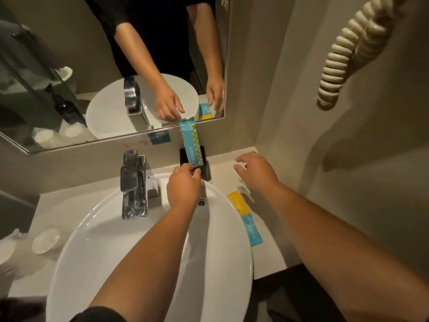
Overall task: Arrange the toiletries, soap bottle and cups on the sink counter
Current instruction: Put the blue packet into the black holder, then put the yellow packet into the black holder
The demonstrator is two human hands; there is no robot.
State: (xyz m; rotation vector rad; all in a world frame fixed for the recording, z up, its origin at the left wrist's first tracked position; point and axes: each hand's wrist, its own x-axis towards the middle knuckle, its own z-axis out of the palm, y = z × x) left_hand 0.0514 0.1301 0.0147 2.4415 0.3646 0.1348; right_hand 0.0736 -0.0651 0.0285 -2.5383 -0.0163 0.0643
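A long blue dotted toiletry packet [190, 142] stands upright in a small black holder [195, 159] against the back wall. My left hand [183, 187] pinches the packet's lower end at the holder's mouth. My right hand [255, 170] hovers open over the counter to the right, holding nothing. A yellow packet [238, 203] and a blue packet [251, 230] lie flat on the counter beside the basin's right rim. Two wrapped cups [45, 240] stand at the far left. The soap bottle shows only as a dark reflection in the mirror [63, 108].
A white basin [116, 240] fills the middle, with a chrome tap [133, 184] at its back. The mirror [92, 54] hangs above the counter. A coiled cord [343, 54] hangs on the right wall. The counter's front edge [274, 268] drops off at the right.
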